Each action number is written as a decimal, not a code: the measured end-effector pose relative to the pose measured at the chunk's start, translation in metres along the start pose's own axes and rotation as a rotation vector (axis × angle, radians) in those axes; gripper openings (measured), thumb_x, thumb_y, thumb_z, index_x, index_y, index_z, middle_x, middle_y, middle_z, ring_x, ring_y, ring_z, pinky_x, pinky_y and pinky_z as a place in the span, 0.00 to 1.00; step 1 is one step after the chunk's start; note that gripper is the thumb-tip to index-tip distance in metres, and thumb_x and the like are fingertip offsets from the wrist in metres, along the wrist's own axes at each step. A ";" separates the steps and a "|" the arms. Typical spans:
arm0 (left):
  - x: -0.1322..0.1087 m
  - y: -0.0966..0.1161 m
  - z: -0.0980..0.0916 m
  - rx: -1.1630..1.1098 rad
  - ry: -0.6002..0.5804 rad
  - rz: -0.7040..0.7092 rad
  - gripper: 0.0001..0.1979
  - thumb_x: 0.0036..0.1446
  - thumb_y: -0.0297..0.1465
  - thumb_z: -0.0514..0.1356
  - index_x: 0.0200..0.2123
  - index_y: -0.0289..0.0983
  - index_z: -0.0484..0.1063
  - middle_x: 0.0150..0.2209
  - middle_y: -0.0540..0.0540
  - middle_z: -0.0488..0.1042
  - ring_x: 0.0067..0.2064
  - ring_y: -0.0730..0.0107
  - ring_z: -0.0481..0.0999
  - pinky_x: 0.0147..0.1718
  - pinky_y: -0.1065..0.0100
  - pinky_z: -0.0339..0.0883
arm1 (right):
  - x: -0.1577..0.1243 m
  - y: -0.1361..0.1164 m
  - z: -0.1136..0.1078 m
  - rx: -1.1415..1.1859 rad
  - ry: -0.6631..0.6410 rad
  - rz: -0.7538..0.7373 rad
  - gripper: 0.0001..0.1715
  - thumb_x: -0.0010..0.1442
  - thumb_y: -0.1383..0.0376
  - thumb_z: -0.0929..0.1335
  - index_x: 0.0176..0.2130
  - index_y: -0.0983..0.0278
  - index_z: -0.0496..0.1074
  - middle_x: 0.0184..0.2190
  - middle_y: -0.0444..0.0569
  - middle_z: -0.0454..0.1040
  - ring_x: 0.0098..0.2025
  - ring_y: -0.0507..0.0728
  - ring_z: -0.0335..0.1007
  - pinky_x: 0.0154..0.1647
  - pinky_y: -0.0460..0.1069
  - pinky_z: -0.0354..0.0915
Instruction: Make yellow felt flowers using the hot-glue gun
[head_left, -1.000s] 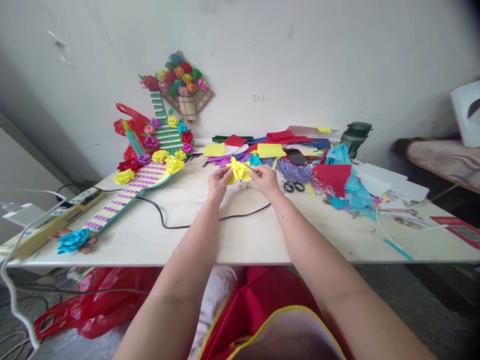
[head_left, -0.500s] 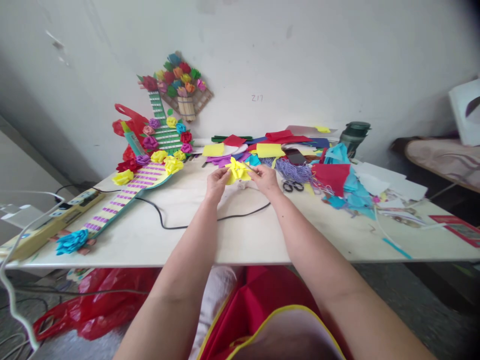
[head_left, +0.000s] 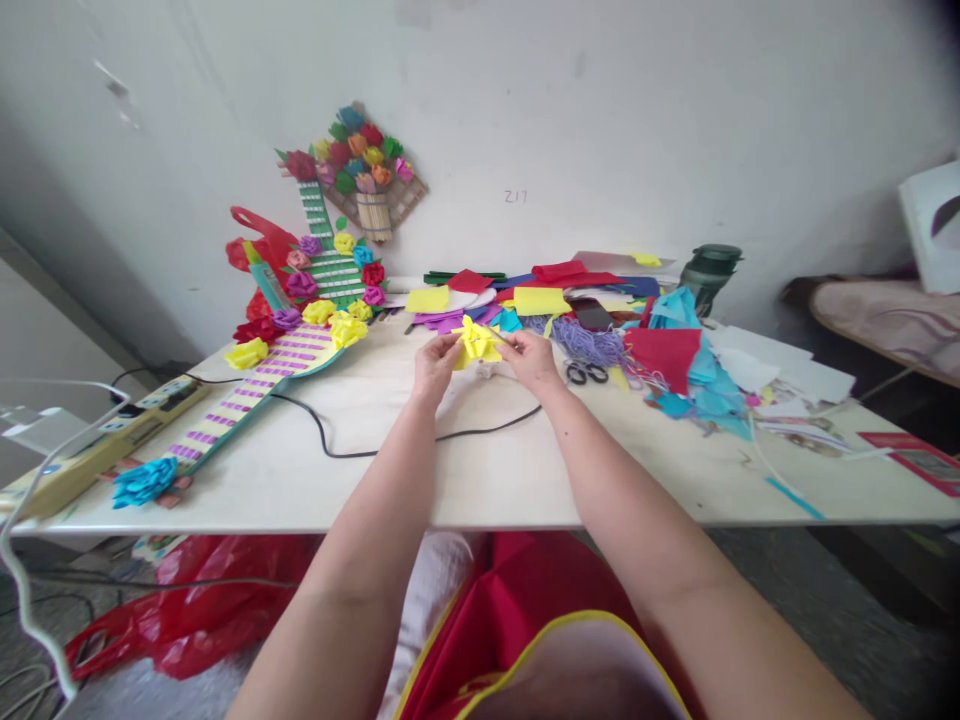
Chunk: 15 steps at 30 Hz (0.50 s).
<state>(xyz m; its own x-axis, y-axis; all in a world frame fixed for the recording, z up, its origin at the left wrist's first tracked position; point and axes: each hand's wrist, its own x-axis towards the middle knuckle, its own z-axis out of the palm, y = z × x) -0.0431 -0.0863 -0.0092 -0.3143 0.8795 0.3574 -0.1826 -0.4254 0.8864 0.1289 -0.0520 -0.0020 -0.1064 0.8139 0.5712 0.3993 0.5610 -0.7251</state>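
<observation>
A yellow crepe-paper flower (head_left: 478,341) is held above the middle of the table, between my two hands. My left hand (head_left: 437,366) pinches its left side with closed fingers. On the other side, the closed fingers of my right hand (head_left: 531,358) grip its right edge, along with a thin dark stick or tool whose kind I cannot make out. Behind the flower lie yellow paper pieces (head_left: 541,300) on a pile of coloured sheets. Black-handled scissors (head_left: 586,374) rest just right of my right hand, their blades hidden.
On the left stands a guitar-shaped craft (head_left: 247,385) with paper flowers, beside a power strip (head_left: 142,425). A black cable (head_left: 487,431) crosses the table (head_left: 315,495) under my forearms. Purple string (head_left: 592,342), blue paper scraps (head_left: 712,385) and a dark green bottle (head_left: 709,275) are to the right.
</observation>
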 end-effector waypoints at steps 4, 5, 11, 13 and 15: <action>0.000 0.002 -0.002 -0.059 0.003 -0.047 0.23 0.35 0.39 0.73 0.36 0.35 0.77 0.29 0.46 0.78 0.31 0.67 0.77 0.32 0.66 0.69 | 0.000 0.001 0.000 0.025 0.005 -0.009 0.05 0.52 0.63 0.70 0.26 0.62 0.74 0.24 0.43 0.75 0.27 0.53 0.67 0.32 0.48 0.62; 0.001 0.002 -0.002 -0.085 0.004 -0.069 0.23 0.35 0.38 0.72 0.37 0.35 0.77 0.29 0.47 0.78 0.30 0.66 0.77 0.31 0.66 0.69 | 0.000 0.001 0.000 0.032 0.003 -0.012 0.06 0.51 0.62 0.70 0.26 0.62 0.74 0.24 0.43 0.75 0.27 0.53 0.67 0.32 0.48 0.62; 0.003 0.004 -0.004 -0.186 -0.012 -0.132 0.24 0.40 0.35 0.65 0.44 0.36 0.74 0.29 0.48 0.76 0.28 0.67 0.76 0.29 0.68 0.68 | 0.000 0.003 0.000 0.099 -0.051 -0.058 0.09 0.51 0.59 0.70 0.26 0.62 0.73 0.22 0.42 0.73 0.26 0.52 0.65 0.32 0.47 0.62; 0.002 0.005 -0.004 -0.194 -0.023 -0.138 0.22 0.41 0.35 0.65 0.43 0.36 0.75 0.29 0.48 0.76 0.29 0.68 0.77 0.29 0.69 0.67 | 0.001 0.003 -0.002 0.131 -0.106 -0.074 0.10 0.51 0.59 0.69 0.25 0.62 0.72 0.22 0.43 0.72 0.27 0.52 0.65 0.31 0.47 0.61; 0.001 0.005 -0.003 -0.201 -0.029 -0.150 0.21 0.40 0.35 0.66 0.41 0.35 0.76 0.28 0.48 0.76 0.28 0.69 0.76 0.28 0.69 0.67 | 0.001 0.003 -0.004 0.149 -0.161 -0.081 0.10 0.50 0.59 0.70 0.25 0.63 0.72 0.22 0.43 0.72 0.27 0.52 0.65 0.31 0.47 0.62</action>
<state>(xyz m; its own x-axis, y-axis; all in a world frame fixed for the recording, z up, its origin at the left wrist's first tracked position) -0.0475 -0.0881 -0.0052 -0.2435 0.9404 0.2376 -0.4073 -0.3215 0.8548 0.1338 -0.0498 -0.0022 -0.2808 0.7723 0.5698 0.2462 0.6318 -0.7350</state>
